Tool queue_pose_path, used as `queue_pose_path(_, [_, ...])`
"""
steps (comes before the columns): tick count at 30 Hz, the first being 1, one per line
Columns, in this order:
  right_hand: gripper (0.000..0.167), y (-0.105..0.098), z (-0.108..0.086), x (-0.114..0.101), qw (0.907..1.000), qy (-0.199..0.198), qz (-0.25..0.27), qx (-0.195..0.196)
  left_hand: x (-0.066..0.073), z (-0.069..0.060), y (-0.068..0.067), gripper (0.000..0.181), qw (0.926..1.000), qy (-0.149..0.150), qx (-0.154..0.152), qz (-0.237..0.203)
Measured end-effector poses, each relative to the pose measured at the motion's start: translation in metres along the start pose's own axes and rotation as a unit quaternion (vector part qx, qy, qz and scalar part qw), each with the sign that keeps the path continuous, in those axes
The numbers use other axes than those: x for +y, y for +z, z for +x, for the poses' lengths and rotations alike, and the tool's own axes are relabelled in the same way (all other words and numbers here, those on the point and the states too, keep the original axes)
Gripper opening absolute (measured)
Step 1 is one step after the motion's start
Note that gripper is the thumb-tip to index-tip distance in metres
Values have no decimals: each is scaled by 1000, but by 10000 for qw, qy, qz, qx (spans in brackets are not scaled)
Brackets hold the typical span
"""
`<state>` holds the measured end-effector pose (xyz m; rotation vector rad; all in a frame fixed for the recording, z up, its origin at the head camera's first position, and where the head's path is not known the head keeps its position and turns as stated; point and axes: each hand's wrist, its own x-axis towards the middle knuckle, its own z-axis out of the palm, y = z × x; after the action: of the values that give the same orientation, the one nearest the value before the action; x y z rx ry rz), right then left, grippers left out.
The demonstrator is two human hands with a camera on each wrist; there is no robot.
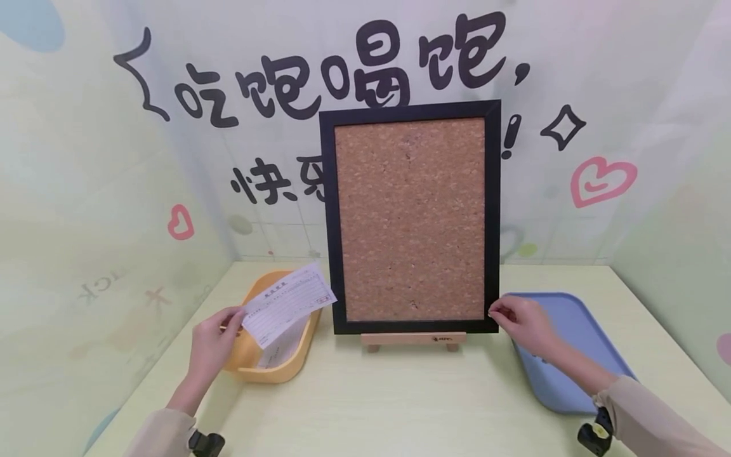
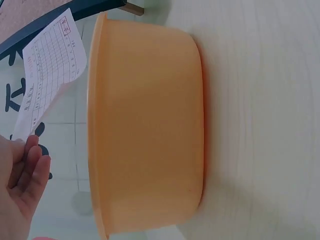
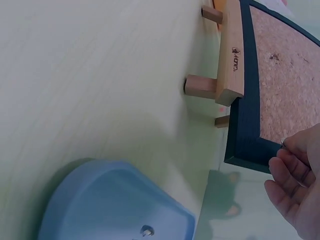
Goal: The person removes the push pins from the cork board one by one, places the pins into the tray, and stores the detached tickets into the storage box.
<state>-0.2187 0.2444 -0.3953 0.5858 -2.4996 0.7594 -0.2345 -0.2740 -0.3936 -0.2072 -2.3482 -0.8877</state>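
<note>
My left hand (image 1: 212, 339) pinches a printed paper slip (image 1: 290, 304) by its lower left corner, tilted above the orange bin (image 1: 274, 376). In the left wrist view, the slip (image 2: 52, 65) shows ruled lines and a red stamp box. Another paper (image 1: 283, 346) lies inside the bin. My right hand (image 1: 528, 324) is at the lower right corner of the framed cork board (image 1: 412, 222). In the right wrist view, its thumb and finger pinch a small pin (image 3: 282, 144), mostly hidden by the fingertips.
The board leans on a small wooden easel (image 1: 414, 338) at the table's back. Right of it lies a blue tray (image 1: 577, 324), partly under my right forearm; a small metallic piece (image 3: 147, 231) sits in it. A printed backdrop (image 1: 274, 38) hangs behind.
</note>
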Motion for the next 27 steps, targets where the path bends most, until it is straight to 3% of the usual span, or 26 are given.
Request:
queue_pose_path(12, [12,-7,-17,13,9997,-88,46,240,-7,-9,-10,11,9992,-318,190,169])
queue_pose_path(19, [2,-9,-29,22,9997,216,104,-32,-8,-13,-3,13,9973,-620,182,338])
queue_pose_path(27, [3,-11,-43,33,9993,373,79,-4,-4,-17,7,15,9959,-807,-146,390])
